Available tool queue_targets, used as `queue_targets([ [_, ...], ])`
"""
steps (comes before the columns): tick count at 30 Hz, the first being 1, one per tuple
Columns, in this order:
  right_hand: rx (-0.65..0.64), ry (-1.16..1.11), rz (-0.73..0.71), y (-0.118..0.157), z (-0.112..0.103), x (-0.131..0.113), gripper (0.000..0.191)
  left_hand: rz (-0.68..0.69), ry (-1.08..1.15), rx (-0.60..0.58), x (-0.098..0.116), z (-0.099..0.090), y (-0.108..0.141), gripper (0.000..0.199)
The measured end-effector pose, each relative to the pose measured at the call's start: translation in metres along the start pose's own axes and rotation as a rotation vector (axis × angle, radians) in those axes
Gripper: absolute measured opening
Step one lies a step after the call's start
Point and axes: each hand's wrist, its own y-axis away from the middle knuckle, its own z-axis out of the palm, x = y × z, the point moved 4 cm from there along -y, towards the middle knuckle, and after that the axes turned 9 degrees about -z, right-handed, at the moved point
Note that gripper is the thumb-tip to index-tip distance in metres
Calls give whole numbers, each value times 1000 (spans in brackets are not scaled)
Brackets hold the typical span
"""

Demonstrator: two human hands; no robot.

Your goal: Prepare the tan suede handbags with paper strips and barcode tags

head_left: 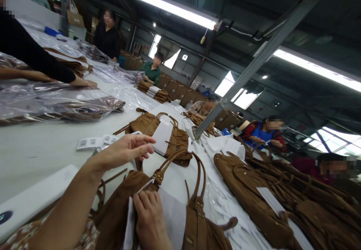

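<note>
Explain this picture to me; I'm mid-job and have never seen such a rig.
No machine here: these are a person's bare hands, seen by a camera on their head, facing forward and down. The left hand is raised and open. The right hand is at the white wrap on the nearest brown bag; whether it grips anything is unclear. On the white table lie a second wrapped bag, printed cards and a plastic-covered bundle. The black sleeve belongs to someone else.
</note>
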Motion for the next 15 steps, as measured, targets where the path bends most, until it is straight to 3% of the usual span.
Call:
queue_targets([
  [5,-75,110,-119,-1,-21,-18,44,98,144,314,27,-17,26,58],
  [9,-90,123,-36,22,-65,-23,60,36,-17,368,22,-22,46,64],
  [12,-100,163,144,58,-104,-20,68,14,-296,337,0,-5,56,60],
  [15,-124,221,364,112,-133,-16,58,93,-665,232,-34,35,68,53],
])
